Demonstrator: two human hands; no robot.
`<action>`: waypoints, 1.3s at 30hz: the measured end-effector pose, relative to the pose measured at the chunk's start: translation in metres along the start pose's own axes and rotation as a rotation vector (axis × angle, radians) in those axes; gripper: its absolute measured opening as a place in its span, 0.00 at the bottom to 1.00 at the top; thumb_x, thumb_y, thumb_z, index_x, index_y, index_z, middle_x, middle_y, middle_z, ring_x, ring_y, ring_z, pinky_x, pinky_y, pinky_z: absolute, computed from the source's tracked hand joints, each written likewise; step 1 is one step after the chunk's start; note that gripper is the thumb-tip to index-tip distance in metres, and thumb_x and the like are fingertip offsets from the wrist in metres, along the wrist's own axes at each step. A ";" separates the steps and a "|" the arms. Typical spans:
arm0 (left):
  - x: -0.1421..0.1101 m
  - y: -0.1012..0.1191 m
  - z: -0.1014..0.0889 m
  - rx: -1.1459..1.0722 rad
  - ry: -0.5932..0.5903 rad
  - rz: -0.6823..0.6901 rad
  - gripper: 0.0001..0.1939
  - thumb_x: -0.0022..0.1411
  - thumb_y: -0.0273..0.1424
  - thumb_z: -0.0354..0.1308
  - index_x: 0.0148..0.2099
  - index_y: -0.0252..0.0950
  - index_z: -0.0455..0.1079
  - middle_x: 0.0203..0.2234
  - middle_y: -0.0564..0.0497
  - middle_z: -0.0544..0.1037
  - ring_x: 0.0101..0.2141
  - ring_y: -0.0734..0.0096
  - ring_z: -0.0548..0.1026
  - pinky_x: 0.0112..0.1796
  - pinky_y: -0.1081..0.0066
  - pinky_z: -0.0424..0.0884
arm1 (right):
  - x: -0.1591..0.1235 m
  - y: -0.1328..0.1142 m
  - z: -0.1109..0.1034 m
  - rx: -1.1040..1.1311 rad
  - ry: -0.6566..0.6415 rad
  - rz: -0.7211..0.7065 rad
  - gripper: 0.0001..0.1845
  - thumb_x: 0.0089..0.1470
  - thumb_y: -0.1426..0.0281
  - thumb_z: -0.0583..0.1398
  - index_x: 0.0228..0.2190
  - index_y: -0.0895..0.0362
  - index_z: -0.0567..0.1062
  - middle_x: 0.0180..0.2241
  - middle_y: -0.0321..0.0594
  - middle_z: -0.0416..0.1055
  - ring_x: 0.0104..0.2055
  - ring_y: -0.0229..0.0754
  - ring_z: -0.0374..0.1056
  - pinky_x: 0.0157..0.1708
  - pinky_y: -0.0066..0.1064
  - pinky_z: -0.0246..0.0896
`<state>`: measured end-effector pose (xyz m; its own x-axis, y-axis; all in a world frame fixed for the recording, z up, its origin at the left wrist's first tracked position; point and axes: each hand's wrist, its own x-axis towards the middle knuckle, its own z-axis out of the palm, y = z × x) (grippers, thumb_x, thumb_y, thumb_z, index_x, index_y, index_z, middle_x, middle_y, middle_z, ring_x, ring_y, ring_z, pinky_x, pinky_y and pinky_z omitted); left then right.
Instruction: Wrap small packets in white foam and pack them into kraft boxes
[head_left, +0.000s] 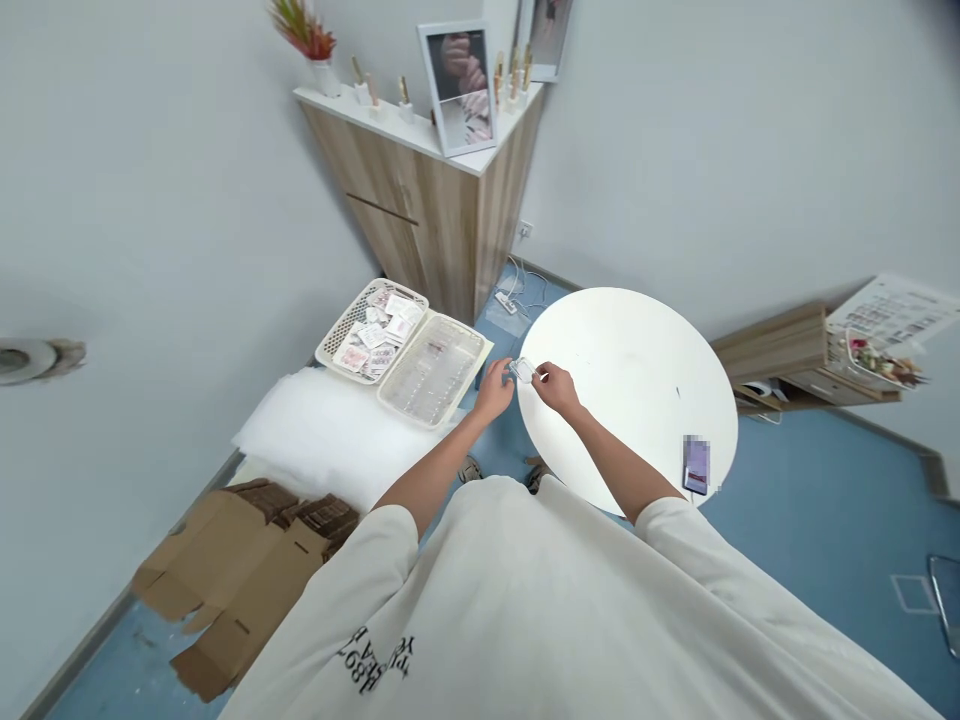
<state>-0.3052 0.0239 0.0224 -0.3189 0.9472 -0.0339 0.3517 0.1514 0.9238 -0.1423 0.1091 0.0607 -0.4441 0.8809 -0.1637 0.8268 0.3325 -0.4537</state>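
A small clear, white-edged plastic piece, perhaps a packet or little case, is held at the near-left edge of the round white table. My right hand pinches its right side. On its left side, the fingertips of my left hand close on it; exactly how they grip is too small to make out. Left of my hands stands a white perforated basket filled with small printed packets. Beside it lies a clear compartment box with a few small items inside.
A phone lies on the table's right part. White foam wrap and flattened cardboard boxes are at the left. Behind stands a wooden cabinet carrying a picture frame. A power strip with cables lies on the floor.
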 end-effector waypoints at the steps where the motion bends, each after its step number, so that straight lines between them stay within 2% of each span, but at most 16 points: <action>1: -0.001 0.004 0.015 -0.011 -0.029 -0.007 0.30 0.64 0.22 0.50 0.67 0.40 0.61 0.62 0.42 0.67 0.54 0.62 0.74 0.54 0.62 0.72 | -0.010 0.015 -0.004 0.015 -0.010 0.026 0.11 0.61 0.64 0.56 0.42 0.53 0.75 0.37 0.40 0.78 0.40 0.44 0.73 0.41 0.32 0.63; 8: -0.016 0.038 0.126 -0.011 -0.301 -0.087 0.33 0.65 0.24 0.53 0.70 0.41 0.57 0.64 0.41 0.64 0.56 0.61 0.74 0.52 0.63 0.74 | -0.075 0.123 -0.029 0.126 -0.031 0.162 0.09 0.61 0.67 0.57 0.42 0.53 0.75 0.38 0.39 0.79 0.41 0.44 0.74 0.41 0.32 0.64; 13: -0.031 0.057 0.203 0.026 -0.450 -0.112 0.28 0.65 0.25 0.54 0.66 0.39 0.63 0.62 0.41 0.67 0.56 0.59 0.74 0.54 0.62 0.74 | -0.114 0.197 -0.041 0.159 -0.030 0.228 0.10 0.62 0.68 0.56 0.44 0.53 0.74 0.38 0.39 0.78 0.40 0.43 0.74 0.40 0.32 0.64; 17: -0.039 0.063 0.258 0.046 -0.483 -0.124 0.24 0.64 0.24 0.54 0.62 0.37 0.67 0.60 0.40 0.69 0.55 0.60 0.74 0.55 0.61 0.72 | -0.136 0.249 -0.041 0.173 -0.001 0.222 0.14 0.62 0.70 0.54 0.48 0.54 0.72 0.47 0.44 0.75 0.43 0.44 0.73 0.46 0.35 0.65; 21: -0.045 0.061 0.298 0.117 -0.484 -0.122 0.22 0.62 0.22 0.55 0.58 0.35 0.69 0.58 0.41 0.71 0.56 0.59 0.72 0.58 0.59 0.69 | -0.149 0.291 -0.028 0.224 -0.015 0.195 0.23 0.61 0.72 0.53 0.57 0.55 0.68 0.58 0.49 0.67 0.50 0.47 0.71 0.52 0.40 0.66; 25: -0.051 0.052 0.321 0.194 -0.517 -0.108 0.22 0.59 0.21 0.56 0.56 0.35 0.70 0.57 0.41 0.71 0.59 0.58 0.69 0.61 0.57 0.66 | -0.157 0.318 -0.008 0.203 -0.073 0.175 0.27 0.60 0.73 0.53 0.60 0.57 0.66 0.64 0.51 0.60 0.59 0.50 0.66 0.58 0.42 0.63; 30: -0.056 0.039 0.329 0.262 -0.563 -0.130 0.23 0.59 0.22 0.56 0.57 0.36 0.69 0.60 0.41 0.68 0.62 0.57 0.66 0.63 0.57 0.63 | -0.162 0.331 0.007 0.151 -0.172 0.164 0.27 0.62 0.74 0.51 0.62 0.59 0.66 0.69 0.52 0.52 0.64 0.50 0.61 0.59 0.40 0.62; 34: -0.061 0.034 0.326 0.292 -0.583 -0.117 0.24 0.59 0.23 0.56 0.58 0.36 0.69 0.64 0.41 0.64 0.64 0.54 0.64 0.63 0.54 0.63 | -0.162 0.335 0.003 0.103 -0.237 0.162 0.28 0.61 0.74 0.52 0.63 0.57 0.66 0.69 0.49 0.52 0.64 0.51 0.60 0.57 0.41 0.64; 39: -0.071 0.038 0.325 0.298 -0.551 -0.143 0.22 0.61 0.23 0.53 0.57 0.37 0.70 0.55 0.42 0.73 0.55 0.56 0.73 0.58 0.52 0.68 | -0.148 0.338 -0.015 0.064 -0.223 0.177 0.27 0.60 0.74 0.54 0.60 0.55 0.69 0.69 0.48 0.53 0.63 0.53 0.60 0.57 0.44 0.63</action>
<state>0.0173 0.0542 -0.0637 0.0903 0.9063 -0.4128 0.5941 0.2836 0.7527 0.2078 0.0965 -0.0550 -0.3657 0.8250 -0.4309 0.8779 0.1519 -0.4542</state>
